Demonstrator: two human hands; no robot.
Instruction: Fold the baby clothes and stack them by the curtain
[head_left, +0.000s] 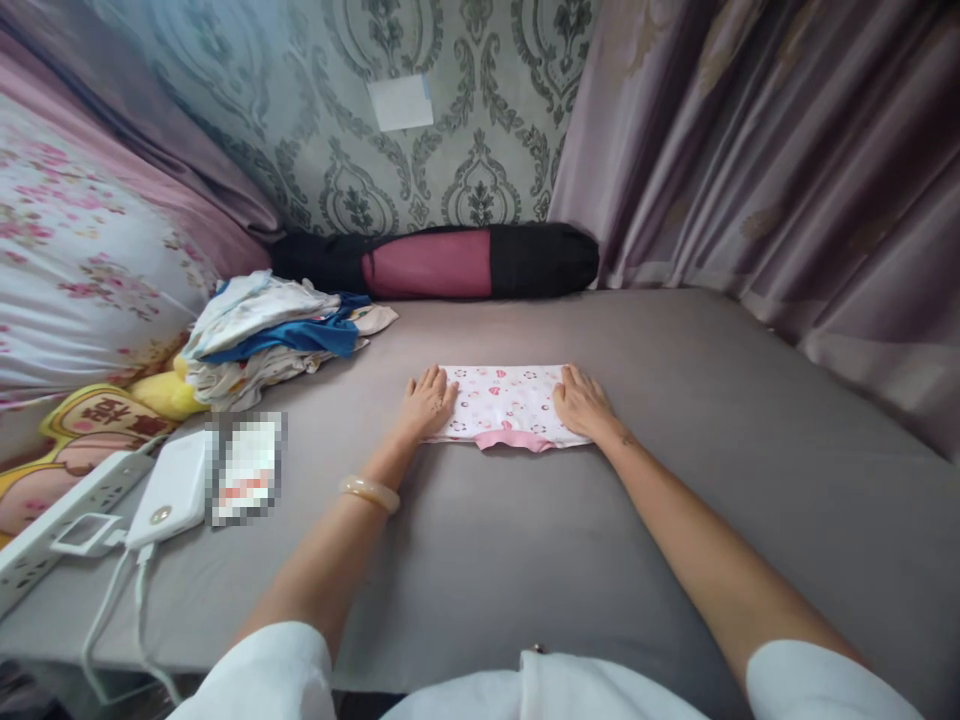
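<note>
A small white garment (510,400) with a pink and red print lies folded into a flat rectangle on the grey sheet. Its pink neckline edge (514,440) faces me. My left hand (431,400) rests flat on the garment's left end, fingers stretched out. On the right end lies my right hand (583,402), palm down with the fingers extended forward. Both hands touch the cloth without gripping it. A pale bangle (370,494) circles my left wrist.
A heap of clothes (277,325) sits at the left, beside a yellow plush (169,392). Nearer are a white power bank (171,488) with cables and a power strip (71,520). A black and maroon long bag (435,263) lies along the wall; curtains (720,140) hang at right.
</note>
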